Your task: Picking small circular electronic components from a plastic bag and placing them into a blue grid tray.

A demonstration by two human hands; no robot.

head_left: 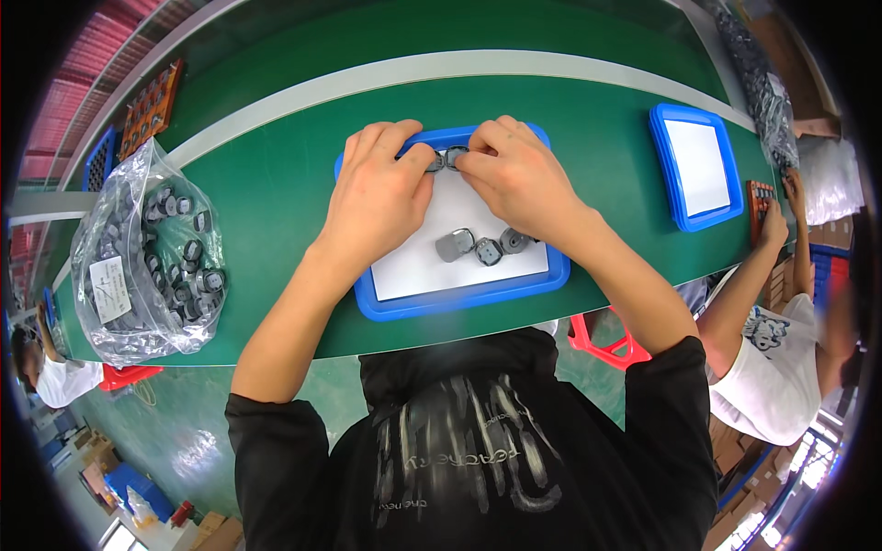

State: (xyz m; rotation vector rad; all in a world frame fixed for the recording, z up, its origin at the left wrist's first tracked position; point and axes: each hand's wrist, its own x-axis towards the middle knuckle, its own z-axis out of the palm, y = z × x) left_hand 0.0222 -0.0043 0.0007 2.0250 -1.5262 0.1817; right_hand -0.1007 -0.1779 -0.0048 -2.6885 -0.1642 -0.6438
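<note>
Head view: the person's left hand (pixel 372 188) and right hand (pixel 533 184) meet over the far end of a blue tray (pixel 459 305) lying on the green surface (pixel 280 202). Left fingers (pixel 401 138) are closed on a small grey part (pixel 435 163), and right fingers (pixel 490 140) pinch a darker grey piece (pixel 457 157) just beside it; whether the two touch or are joined, I cannot tell. Thumb-and-fingertip grips seem to suit such little things, and the mirrored hold likely lets one hand steady against the other. Three loose grey parts (pixel 488 252) lie close together on the white sheet (pixel 413 262) lining the tray, nearer the body, where they sit within easy reach; the raised rim probably keeps them from rolling away, and the pale sheet makes them easy to spot. To the left, a clear plastic bag (pixel 138 349) full of similar parts (pixel 188 308) rests beyond the left forearm, apparently set aside to leave elbow room. Well to the right stand stacked blue trays (pixel 669 174), nested neatly, presumably to save space.
</note>
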